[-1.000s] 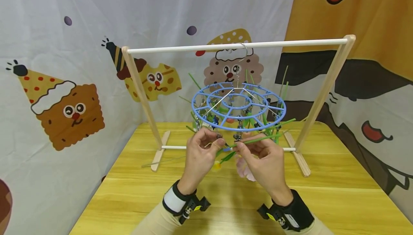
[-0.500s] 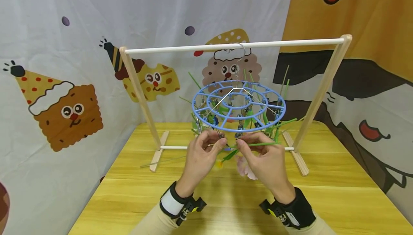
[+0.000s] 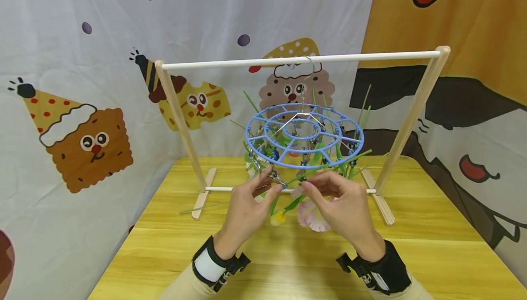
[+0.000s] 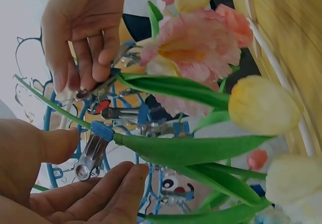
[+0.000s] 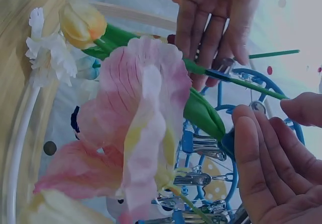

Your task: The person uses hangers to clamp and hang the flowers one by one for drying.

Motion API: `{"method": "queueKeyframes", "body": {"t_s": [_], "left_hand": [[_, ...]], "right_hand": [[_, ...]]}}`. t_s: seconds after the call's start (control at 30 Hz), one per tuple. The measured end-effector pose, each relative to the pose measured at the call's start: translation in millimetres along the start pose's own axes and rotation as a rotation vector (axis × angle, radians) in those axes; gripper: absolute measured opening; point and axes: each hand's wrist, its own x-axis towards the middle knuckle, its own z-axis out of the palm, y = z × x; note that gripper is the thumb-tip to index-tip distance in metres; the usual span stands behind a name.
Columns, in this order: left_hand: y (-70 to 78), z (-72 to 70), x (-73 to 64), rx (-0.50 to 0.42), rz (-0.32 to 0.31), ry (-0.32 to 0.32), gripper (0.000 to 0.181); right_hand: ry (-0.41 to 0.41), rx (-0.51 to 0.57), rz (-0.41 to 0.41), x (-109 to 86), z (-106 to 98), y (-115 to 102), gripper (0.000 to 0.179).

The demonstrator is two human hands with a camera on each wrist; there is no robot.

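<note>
A blue-tipped metal clip (image 4: 94, 146) is clamped on the green stem (image 4: 53, 104) of a leafy artificial tulip, below the round blue hanging rack (image 3: 288, 163). My left hand (image 3: 247, 211) is around this clip, thumb and fingers spread apart on either side of it. My right hand (image 3: 343, 204) is at the stem's right side, next to another blue-tipped clip (image 5: 229, 144); its thumb and fingers stand apart in the right wrist view. A yellow tulip (image 3: 277, 218) and a pink flower (image 3: 313, 217) hang below the hands.
The rack hangs by a hook (image 3: 309, 64) from a white rod (image 3: 214, 64) on a wooden stand (image 3: 424, 94). Several more clips and flowers hang under its rings. The stand is on a yellow wooden table (image 3: 164, 254), before a cartoon-print cloth (image 3: 61, 44).
My left fingers have spread apart from their grip on the clip, and that hand has shifted slightly left. The yellow tulip hangs lower and shows more. The stem slants more upward to the right.
</note>
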Motion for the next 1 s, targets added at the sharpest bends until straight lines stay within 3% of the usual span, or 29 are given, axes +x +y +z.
{"method": "queueKeyframes", "body": {"t_s": [0.33,0.6,0.83,1.0], "left_hand": [[-12.7,-18.5,-3.6,0.129,-0.009,0.041,0.043],[-32.6,-43.8,-8.5,0.223,-0.004,0.083,0.029],[-63.3,-72.0,-12.8,0.33,-0.084,0.108,0.023],[-88.3,-87.6,-16.9,0.414,-0.148,0.075,0.021]], "right_hand": [[-0.04,0.0,-0.03,-1.9,0.4,-3.3,0.027],[-0.162,-0.057,-0.092,-5.5,4.4,-3.6,0.027],[-0.202,-0.083,-0.142,-11.0,13.3,-2.1,0.033],[-0.243,-0.097,-0.125,-16.1,20.0,-2.3,0.032]]}}
